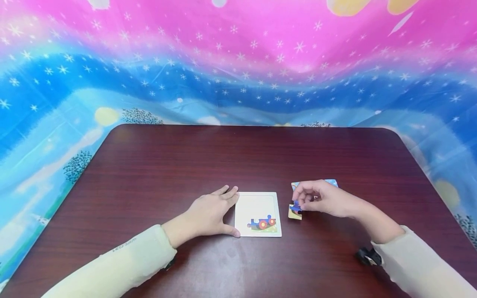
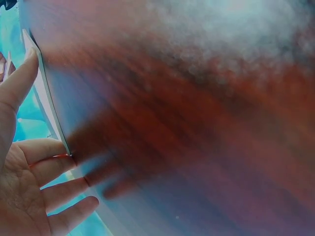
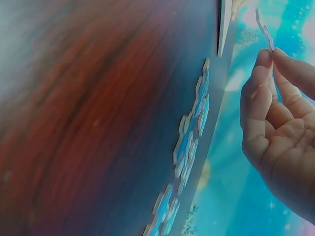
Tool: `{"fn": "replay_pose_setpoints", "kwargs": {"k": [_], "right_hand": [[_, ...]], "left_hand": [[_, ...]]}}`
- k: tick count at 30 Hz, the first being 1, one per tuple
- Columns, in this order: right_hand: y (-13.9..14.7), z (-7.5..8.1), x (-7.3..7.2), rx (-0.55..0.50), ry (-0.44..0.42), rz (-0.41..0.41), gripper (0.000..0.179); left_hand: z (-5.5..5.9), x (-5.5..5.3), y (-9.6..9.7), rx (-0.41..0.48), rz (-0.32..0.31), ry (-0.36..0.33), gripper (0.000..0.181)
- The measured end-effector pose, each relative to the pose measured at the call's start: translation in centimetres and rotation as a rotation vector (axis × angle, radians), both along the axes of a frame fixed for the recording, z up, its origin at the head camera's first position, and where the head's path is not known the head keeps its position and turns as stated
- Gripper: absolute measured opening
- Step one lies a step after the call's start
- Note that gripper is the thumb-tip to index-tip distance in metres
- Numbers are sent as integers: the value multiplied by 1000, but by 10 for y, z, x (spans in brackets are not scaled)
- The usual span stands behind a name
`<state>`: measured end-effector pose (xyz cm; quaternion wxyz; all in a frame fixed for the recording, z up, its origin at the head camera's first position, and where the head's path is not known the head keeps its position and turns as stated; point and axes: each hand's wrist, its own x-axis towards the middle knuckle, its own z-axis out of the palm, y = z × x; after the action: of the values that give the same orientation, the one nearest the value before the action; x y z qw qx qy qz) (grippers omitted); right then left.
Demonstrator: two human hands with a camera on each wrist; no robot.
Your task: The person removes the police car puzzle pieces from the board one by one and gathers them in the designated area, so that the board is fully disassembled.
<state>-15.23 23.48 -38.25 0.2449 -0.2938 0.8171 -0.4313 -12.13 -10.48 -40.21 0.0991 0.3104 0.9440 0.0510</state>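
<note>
A white square puzzle tray (image 1: 257,205) lies on the table, with joined pieces showing blue and red wheels (image 1: 263,224) in its lower right corner. Along the tray's left edge, my left hand (image 1: 210,212) spreads its straight fingers, the thumb touching the lower corner and fingertips the upper. In the left wrist view, the tray's thin edge (image 2: 51,98) runs between thumb and fingers. My right hand (image 1: 328,198) pinches a puzzle piece (image 1: 295,212) between thumb and fingertips, right of the tray. The right wrist view shows this piece (image 3: 265,30) edge-on, above the table.
More puzzle pieces (image 1: 331,182) lie under and behind my right hand, partly hidden by it. Seen low in the right wrist view, several loose pieces (image 3: 184,145) lie in a row. The dark wood table (image 1: 186,157) ends at a patterned cloth backdrop (image 1: 223,62).
</note>
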Motion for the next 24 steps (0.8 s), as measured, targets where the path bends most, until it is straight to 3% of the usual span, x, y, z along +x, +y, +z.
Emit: {"fn": "replay_pose_setpoints", "kwargs": {"k": [12, 24], "right_hand": [[25, -4, 6, 23, -16, 42, 13], [30, -8, 10, 54, -34, 79, 10]], "left_hand": [[2, 1, 1, 3, -2, 0, 103], [2, 1, 1, 9, -1, -2, 102]]}}
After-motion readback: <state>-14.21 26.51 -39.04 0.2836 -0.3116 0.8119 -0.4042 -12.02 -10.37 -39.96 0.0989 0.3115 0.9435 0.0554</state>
